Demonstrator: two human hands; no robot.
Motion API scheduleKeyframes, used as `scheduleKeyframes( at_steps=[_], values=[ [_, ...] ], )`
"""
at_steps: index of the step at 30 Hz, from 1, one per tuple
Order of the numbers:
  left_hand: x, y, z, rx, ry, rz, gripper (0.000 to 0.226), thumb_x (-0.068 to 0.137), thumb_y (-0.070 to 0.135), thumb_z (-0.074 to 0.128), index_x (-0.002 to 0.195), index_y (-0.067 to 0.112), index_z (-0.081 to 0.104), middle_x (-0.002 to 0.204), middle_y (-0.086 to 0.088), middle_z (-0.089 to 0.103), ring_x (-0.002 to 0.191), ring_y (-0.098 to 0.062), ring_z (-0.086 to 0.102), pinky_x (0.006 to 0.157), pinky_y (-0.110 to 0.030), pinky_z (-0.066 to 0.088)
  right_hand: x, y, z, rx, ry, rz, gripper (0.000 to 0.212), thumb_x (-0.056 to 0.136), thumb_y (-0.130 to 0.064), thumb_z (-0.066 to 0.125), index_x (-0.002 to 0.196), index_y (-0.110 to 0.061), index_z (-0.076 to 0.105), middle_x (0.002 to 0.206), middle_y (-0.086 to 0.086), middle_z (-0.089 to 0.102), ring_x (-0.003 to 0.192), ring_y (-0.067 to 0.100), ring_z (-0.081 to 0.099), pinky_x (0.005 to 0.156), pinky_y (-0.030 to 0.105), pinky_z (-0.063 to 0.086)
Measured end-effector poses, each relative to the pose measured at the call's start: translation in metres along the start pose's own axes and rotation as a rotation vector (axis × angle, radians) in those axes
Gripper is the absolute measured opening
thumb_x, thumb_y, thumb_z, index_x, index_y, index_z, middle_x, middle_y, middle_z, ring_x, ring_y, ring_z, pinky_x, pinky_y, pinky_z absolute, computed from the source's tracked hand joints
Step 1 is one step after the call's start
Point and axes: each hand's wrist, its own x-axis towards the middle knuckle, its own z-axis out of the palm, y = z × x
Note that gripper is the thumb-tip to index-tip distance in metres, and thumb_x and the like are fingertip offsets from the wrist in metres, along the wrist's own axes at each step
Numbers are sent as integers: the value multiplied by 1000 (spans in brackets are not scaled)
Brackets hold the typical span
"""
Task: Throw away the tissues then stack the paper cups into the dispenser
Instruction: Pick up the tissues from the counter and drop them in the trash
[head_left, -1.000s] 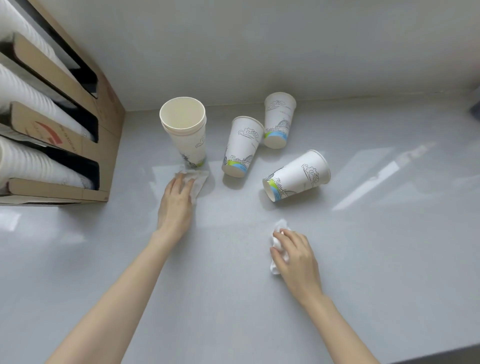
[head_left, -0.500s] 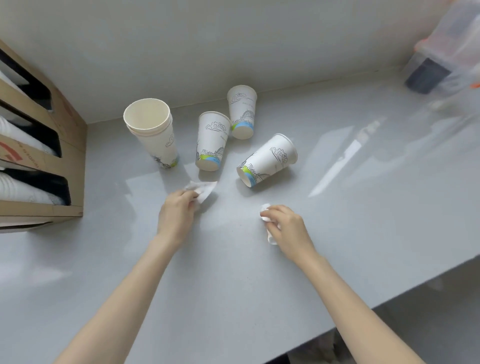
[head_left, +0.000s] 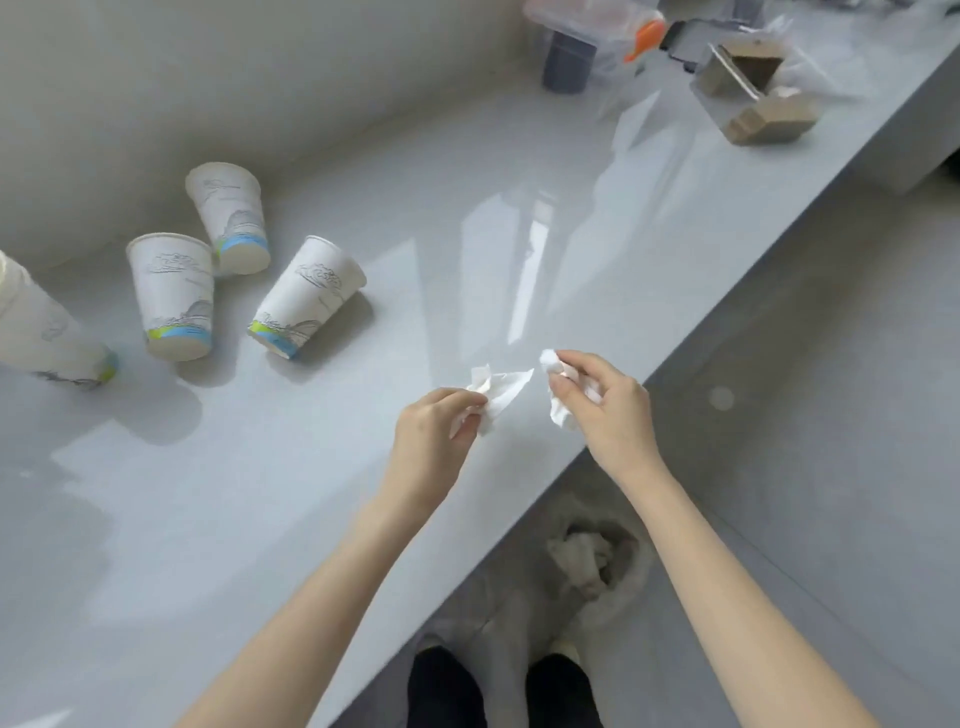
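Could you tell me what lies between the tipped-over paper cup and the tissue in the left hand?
Head view: only bare glossy grey countertop between the tipped printed white paper cup and the crumpled white tissue in the left hand.

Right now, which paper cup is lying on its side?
The rightmost cup, nearest the left hand, rim pointing up-right. The others stand, two of them upside down.

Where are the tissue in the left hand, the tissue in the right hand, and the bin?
Left-hand tissue (head_left: 498, 388), head view: its spread middle.
Right-hand tissue (head_left: 560, 414), head view: its lower fold.
Bin (head_left: 631, 582), head view: its right rim.
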Motion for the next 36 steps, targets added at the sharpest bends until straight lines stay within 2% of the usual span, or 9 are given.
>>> scheduleKeyframes(
  at_steps=[6, 9, 13, 16, 20, 25, 30, 34, 36],
  values=[
    [-12, 55, 105, -18, -196, 77, 20, 79, -1, 57, 93, 8, 70, 102, -11, 70, 88, -26, 65, 74, -15, 39, -21, 65, -94, 35, 157, 210, 27, 87, -19, 53, 114, -20, 56, 100, -7, 61, 93, 10, 55, 70, 5, 40],
    [-23, 63, 158, 8, -270, 66, 19, 79, 2, 59, 93, 10, 70, 101, -8, 71, 90, -25, 66, 77, -26, 48, -33, 110, -125, 61, 170, 329, 25, 88, -19, 48, 112, -21, 52, 104, 2, 61, 91, 16, 57, 66, 13, 41],
    [-41, 49, 228, 64, -325, -115, 18, 80, 8, 59, 93, 14, 70, 97, -6, 71, 98, -23, 59, 78, -34, 48, -49, 184, -143, 67, 169, 499, 15, 73, -25, 58, 77, -11, 57, 82, 6, 64, 71, 19, 59, 59, 17, 43],
    [-51, 18, 280, 132, -387, -238, 15, 79, 8, 56, 85, 11, 69, 83, -10, 66, 91, -30, 59, 71, -41, 52, -58, 254, -136, 46, 144, 594, 11, 71, -18, 63, 64, -9, 59, 85, 0, 61, 87, 24, 60, 66, 24, 41],
    [-67, -35, 339, 98, -436, -380, 23, 81, 6, 54, 97, 15, 68, 92, -13, 71, 86, -27, 62, 76, -41, 53, -70, 340, -111, -5, 119, 663, 3, 74, -15, 65, 71, -14, 64, 80, -10, 57, 95, 26, 55, 69, 27, 39],
    [-84, -98, 411, 90, -513, -472, 24, 83, 7, 55, 105, 9, 65, 104, -9, 69, 93, -19, 62, 76, -20, 40, -75, 427, -74, 29, 83, 727, 7, 77, -16, 64, 72, -14, 59, 79, -3, 54, 79, 22, 56, 64, 23, 40],
    [-91, -138, 458, 107, -598, -517, 30, 87, 10, 51, 117, 9, 56, 121, -10, 60, 106, -19, 56, 82, -18, 37, -76, 490, -40, -42, 59, 727, 16, 81, -14, 60, 85, 2, 61, 78, 3, 52, 78, 26, 55, 64, 27, 40],
    [-94, -168, 490, 161, -664, -497, 37, 86, 8, 52, 123, 7, 50, 127, -15, 54, 112, -23, 52, 93, -26, 38, -75, 530, -19, -118, 3, 740, 27, 84, -12, 54, 59, -9, 44, 62, -1, 40, 63, 20, 40, 51, 14, 32],
    [-97, -180, 503, 176, -696, -515, 39, 86, 8, 52, 124, 5, 47, 128, -16, 52, 115, -25, 50, 96, -29, 38, -76, 549, -10, -128, -8, 756, 32, 86, -12, 52, 58, -12, 37, 61, 1, 39, 61, 19, 37, 50, 12, 33]
  ],
)
